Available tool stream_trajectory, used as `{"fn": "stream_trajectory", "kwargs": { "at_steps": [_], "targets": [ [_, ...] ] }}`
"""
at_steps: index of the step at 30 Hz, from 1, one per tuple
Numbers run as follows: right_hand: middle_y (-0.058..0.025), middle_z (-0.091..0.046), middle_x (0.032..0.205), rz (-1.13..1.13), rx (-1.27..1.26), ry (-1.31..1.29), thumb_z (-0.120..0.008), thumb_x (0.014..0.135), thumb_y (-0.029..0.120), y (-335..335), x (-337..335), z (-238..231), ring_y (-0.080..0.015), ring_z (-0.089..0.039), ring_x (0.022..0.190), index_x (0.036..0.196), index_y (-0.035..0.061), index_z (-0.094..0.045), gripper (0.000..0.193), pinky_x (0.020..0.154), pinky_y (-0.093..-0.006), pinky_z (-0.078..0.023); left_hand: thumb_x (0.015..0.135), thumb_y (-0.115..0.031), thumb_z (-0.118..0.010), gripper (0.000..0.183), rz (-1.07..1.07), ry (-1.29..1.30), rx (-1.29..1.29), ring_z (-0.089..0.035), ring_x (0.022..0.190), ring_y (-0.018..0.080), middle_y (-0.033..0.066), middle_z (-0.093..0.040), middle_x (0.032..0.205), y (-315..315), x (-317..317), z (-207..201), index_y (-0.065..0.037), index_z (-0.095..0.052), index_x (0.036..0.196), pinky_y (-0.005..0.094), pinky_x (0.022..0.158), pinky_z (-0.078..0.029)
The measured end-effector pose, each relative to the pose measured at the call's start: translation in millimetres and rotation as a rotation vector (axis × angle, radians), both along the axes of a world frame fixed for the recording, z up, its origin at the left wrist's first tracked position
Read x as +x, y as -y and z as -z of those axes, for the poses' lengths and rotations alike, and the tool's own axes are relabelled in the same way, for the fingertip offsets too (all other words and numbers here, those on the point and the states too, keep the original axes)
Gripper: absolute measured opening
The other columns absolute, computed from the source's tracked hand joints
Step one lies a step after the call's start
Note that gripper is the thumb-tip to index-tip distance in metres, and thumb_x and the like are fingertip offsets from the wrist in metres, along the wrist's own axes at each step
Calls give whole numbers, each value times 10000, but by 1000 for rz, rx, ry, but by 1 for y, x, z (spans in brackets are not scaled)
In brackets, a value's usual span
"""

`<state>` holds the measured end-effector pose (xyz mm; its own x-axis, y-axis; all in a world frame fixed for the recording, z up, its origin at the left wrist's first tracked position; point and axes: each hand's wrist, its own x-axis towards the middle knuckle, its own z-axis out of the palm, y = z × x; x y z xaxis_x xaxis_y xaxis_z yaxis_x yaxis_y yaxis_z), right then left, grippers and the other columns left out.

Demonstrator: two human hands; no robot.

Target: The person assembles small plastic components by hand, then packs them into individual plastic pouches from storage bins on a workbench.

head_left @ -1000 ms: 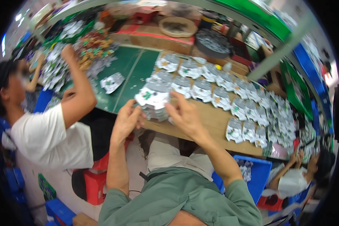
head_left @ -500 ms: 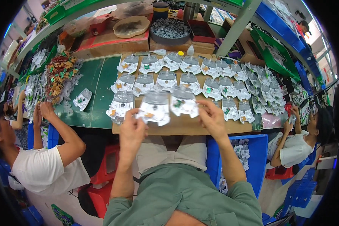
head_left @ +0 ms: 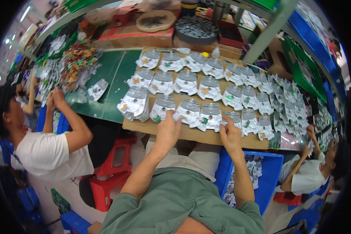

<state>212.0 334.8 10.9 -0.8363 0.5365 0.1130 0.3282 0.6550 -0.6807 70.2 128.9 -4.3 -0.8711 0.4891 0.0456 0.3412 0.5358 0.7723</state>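
Observation:
My left hand [head_left: 167, 132] pinches the left edge of a flat white-and-grey plastic piece with an orange part [head_left: 188, 113]. Pinched at its right edge by my right hand [head_left: 231, 134] is a similar piece with a small green part [head_left: 210, 117]. Both lie side by side in the front row on a brown board [head_left: 195, 135]. Just left of my left fingers is another green-marked piece [head_left: 162, 108]. Past it, a stack of these pieces [head_left: 134, 104] sits at the board's left front corner. Further rows of them [head_left: 185, 82] cover the board behind.
A single piece [head_left: 98, 89] lies on the green table [head_left: 117, 70], near a heap of orange and green parts [head_left: 78, 62]. Small grey parts fill a round tray [head_left: 195, 29] at the back. A blue bin [head_left: 270, 175] stands by my right arm. Co-workers [head_left: 46, 156] sit on both sides.
The two pieces, held up and blurred before, now lie in the front row with my fingers still on them. My hands moved right in the picture, and the whole scene shifted right too.

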Motion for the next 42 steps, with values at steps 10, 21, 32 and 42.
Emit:
{"fn": "stream_trajectory", "kwargs": {
  "at_steps": [10,21,32,42],
  "targets": [
    [-43,-551,575,26,78,-47,-613,925,131,9,-1,-5,-101,-498,497,1146,2,-616,256,472,-281,-384,893,-153,-634,289,-39,-64,92,-645,618,371,183,-630,637,39,12,-24,-13,-534,1125,453,569,-490],
    [-40,-628,701,-398,-462,-143,-636,932,205,143,-147,-31,-77,-572,598,1236,-21,-545,390,514,-241,-454,954,-168,-537,288,-356,273,279,-620,521,185,127,-650,699,142,-74,-19,17,-575,1171,319,502,-486],
    [-245,-616,682,-304,-317,-176,-542,855,155,169,-174,-14,-421,-624,660,1196,-43,-487,399,652,-493,-474,992,-150,-485,203,-267,377,233,-517,466,69,31,-602,657,147,-93,-22,-35,-543,1149,211,396,-394],
    [-73,-538,635,-29,-159,-159,-531,927,109,52,-48,-36,-120,-493,538,1228,29,-583,315,527,-299,-421,1003,-152,-454,298,-204,405,276,-558,526,82,81,-624,764,148,-98,-14,25,-487,1241,202,415,-419]
  ]
}}
